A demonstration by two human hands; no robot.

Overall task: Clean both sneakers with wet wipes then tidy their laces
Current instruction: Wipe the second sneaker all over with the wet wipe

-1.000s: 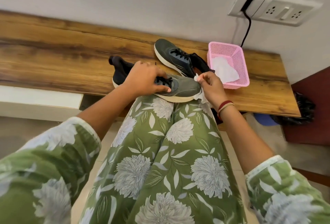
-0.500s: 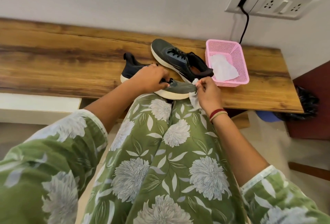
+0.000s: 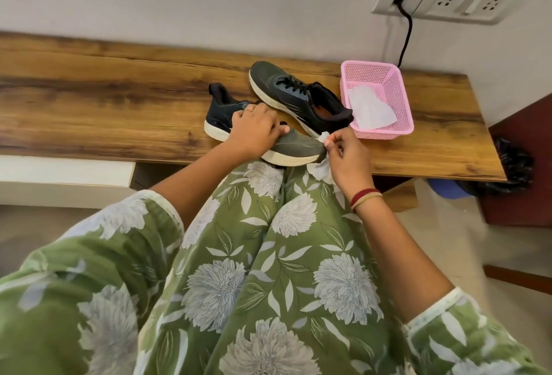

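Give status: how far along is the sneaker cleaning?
Done: possibly some wiping; one crumpled wipe lies in the pink basket. In hand: left hand holds the near sneaker, right hand pinches a wet wipe at its toe. Left: the far sneaker, lying on the bench, plus both sets of laces.

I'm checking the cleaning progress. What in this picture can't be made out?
Head view only.
1. Laces of the near grey sneaker: covered by the left hand.
2. Its toe tip and most of the white wet wipe: behind the right hand.
3. Black bag at right: partly hidden by the wooden desk.
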